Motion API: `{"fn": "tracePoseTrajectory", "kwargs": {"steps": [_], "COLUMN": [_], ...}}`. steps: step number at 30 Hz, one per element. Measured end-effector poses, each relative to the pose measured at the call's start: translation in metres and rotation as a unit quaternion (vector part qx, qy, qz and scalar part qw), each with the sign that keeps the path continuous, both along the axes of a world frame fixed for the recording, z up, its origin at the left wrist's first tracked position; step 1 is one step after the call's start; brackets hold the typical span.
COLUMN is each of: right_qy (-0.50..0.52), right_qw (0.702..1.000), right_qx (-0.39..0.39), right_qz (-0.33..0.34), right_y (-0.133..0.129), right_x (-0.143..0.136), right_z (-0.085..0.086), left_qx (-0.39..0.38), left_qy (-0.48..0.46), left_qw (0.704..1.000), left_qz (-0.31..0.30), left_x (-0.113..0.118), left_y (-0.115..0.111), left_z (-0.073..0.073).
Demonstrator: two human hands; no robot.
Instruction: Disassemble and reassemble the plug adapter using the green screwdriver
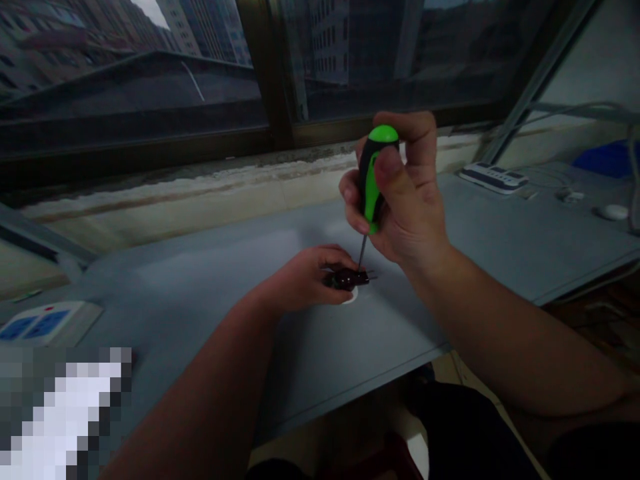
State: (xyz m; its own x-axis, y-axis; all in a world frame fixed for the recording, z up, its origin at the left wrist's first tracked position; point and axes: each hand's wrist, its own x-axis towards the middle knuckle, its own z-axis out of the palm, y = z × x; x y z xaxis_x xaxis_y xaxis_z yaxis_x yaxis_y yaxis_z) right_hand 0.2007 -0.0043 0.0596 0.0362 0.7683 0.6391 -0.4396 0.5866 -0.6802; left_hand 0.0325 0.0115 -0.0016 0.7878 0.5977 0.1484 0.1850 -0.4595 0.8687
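My right hand [413, 193] is closed around the green and black handle of a screwdriver [373, 183], held nearly upright. Its thin shaft runs down to a dark, glossy plug [347, 279] with thin metal prongs pointing right. The tip meets the top of the plug near the prongs; the exact contact is too small to make out. On the grey table [215, 267], my left hand [305, 279] grips the plug from the left, its fingers partly covering it. Part of a white round piece [350, 297] shows beneath the plug.
A white power strip with blue sockets [47, 325] lies at the left. Another power strip [494, 178] and a white rounded object [614, 212] are at the right, near cables and a blue item [603, 160]. A window frame [280, 80] rises behind the table.
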Motion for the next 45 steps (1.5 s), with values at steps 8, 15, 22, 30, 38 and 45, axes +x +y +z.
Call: {"fn": "tracePoseTrajectory", "kwargs": {"steps": [8,15,22,30,38,45], "right_qy": [0.013,-0.009,-0.026,-0.074,-0.055,-0.016], "right_qw": [0.998,0.998,1.000,0.996,0.992,0.995], "right_qx": [0.059,-0.001,-0.002,0.027,-0.014,0.017], "right_qz": [0.023,0.061,0.015,0.030,0.117,0.092], "right_y": [0.006,-0.004,-0.016,-0.006,0.000,-0.003], "right_x": [0.005,0.007,0.005,0.005,0.021,0.011], "right_z": [0.000,0.006,0.006,0.002,0.011,0.007], "left_qx": [-0.019,-0.032,0.011,0.013,-0.009,-0.013], "left_qy": [-0.012,-0.012,0.011,0.012,0.000,0.000], "left_qw": [1.000,0.999,1.000,1.000,1.000,1.000], "left_qz": [-0.004,0.006,0.008,-0.002,0.000,0.001], "left_x": [0.000,0.002,0.001,0.001,0.000,0.000], "left_y": [0.000,-0.003,-0.002,-0.002,-0.001,-0.001], "left_z": [0.000,0.005,0.006,0.008,0.005,0.005]}}
